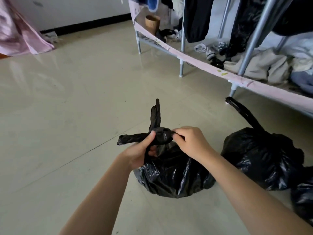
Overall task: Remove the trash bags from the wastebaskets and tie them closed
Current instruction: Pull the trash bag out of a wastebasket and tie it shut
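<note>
A full black trash bag (171, 175) sits on the tiled floor in front of me. Its neck is twisted into a knot (162, 135), with one end sticking up and one end pointing left. My left hand (138, 153) grips the neck just under the knot. My right hand (189, 141) pinches a strip of the bag at the knot's right side. A second black bag (264, 158) stands to the right, its long handle rising up and to the left. Part of a third black bag (303, 200) shows at the right edge. No wastebasket is in view.
A metal clothes rack (182, 48) with hanging dark garments and piled clothes runs along the right and back. A cardboard tube (152, 24) stands on its lower shelf. Pink fabric (18, 36) hangs at the left. Glossy floor (67, 99) stretches left.
</note>
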